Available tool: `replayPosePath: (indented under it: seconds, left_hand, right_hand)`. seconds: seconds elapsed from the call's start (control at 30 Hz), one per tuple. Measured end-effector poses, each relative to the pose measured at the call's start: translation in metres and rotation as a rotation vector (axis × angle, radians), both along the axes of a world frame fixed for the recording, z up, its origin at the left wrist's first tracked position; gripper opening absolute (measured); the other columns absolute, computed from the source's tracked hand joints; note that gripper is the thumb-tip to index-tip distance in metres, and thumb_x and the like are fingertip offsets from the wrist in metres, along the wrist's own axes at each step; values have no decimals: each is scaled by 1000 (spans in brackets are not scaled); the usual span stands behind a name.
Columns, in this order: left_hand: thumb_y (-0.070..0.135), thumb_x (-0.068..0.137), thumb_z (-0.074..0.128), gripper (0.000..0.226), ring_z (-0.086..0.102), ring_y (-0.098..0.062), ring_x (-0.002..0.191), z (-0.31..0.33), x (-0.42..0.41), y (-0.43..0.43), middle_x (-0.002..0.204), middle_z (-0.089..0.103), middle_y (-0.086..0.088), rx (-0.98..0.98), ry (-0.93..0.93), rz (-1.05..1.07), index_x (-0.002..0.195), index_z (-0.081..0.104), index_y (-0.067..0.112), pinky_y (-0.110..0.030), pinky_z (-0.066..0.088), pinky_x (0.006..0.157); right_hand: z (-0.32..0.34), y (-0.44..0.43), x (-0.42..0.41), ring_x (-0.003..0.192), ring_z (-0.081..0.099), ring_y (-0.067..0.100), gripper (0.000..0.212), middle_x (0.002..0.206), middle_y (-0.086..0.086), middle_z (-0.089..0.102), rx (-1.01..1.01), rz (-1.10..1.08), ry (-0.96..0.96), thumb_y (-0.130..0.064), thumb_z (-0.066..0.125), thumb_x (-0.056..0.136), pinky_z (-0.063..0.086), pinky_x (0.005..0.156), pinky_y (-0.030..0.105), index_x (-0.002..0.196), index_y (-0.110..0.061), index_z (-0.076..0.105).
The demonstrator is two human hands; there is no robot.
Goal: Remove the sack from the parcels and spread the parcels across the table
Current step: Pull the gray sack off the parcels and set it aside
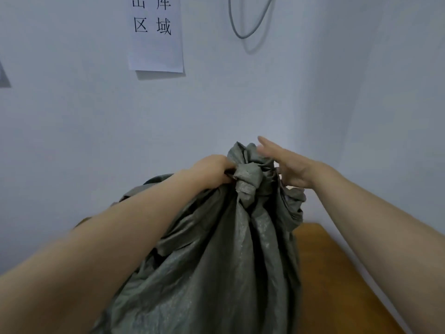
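Sack not yet opened: a person's left hand (214, 171) grips the bunched, knotted neck of a grey-green sack (216, 261), while the right hand (291, 169) lies straight-fingered against the neck's other side. The sack rises from a brown desk (342, 280) and hides all but the stretch along the desk's right edge. The parcels are out of sight, presumably inside. The next move likely calls for loosening the knot, then drawing the cloth off. Behind, a pale wall (72, 116) carries a printed paper notice (156, 44) and a looped grey cable (243, 32).

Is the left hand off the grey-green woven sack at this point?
No, the left hand grips the bunched top of the grey-green woven sack, its fingers curled into the gathered cloth.
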State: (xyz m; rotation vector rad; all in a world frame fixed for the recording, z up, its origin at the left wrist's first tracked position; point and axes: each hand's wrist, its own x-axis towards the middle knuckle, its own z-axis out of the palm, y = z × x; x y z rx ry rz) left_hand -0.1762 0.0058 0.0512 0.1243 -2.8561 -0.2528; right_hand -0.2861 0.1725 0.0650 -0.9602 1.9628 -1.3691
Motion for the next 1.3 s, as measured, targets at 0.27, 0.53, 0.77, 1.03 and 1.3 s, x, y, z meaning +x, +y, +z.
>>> replayPosePath:
  seconds: [0.27,0.53,0.77,1.03,1.3]
  left_hand:
    - [13,80,70,42,60,-23,111,5,11,5,117,65,-10,396,48,75,120,59,11,-27,46,92]
    - [72,39,80,157,-27,-31,142,-37,84,-72,152,-33,-11,-140,-519,443,140,-35,34,-58,0,115]
    - [29,71,82,41,54,-28,82,-42,79,-97,97,58,-17,490,-11,692,89,57,1,-34,43,67]
    - [31,65,80,55,49,-35,114,-14,27,-45,136,35,-11,800,248,506,113,54,30,-44,48,98]
    - [73,86,30,94,27,-40,139,-47,-16,14,156,19,-17,2371,153,376,153,7,11,-55,27,110]
  right_hand:
    - [-37,-45,6,109,58,22,67,115,3,62,230,-78,730,-18,83,61,46,86,28,122,-27,57]
    - [-60,-36,-25,83,56,24,20,86,9,63,164,-313,679,-2,69,69,38,68,26,86,-12,65]
    - [-73,-39,-36,88,58,30,30,110,16,56,212,-293,739,-3,67,70,43,75,28,85,-27,58]
    - [-68,-34,-31,96,58,25,37,118,12,57,174,-303,684,-3,65,74,39,79,23,104,-24,62]
    - [-53,-7,12,132,41,28,101,153,9,32,-26,86,-228,-21,73,63,41,101,36,149,-39,22]
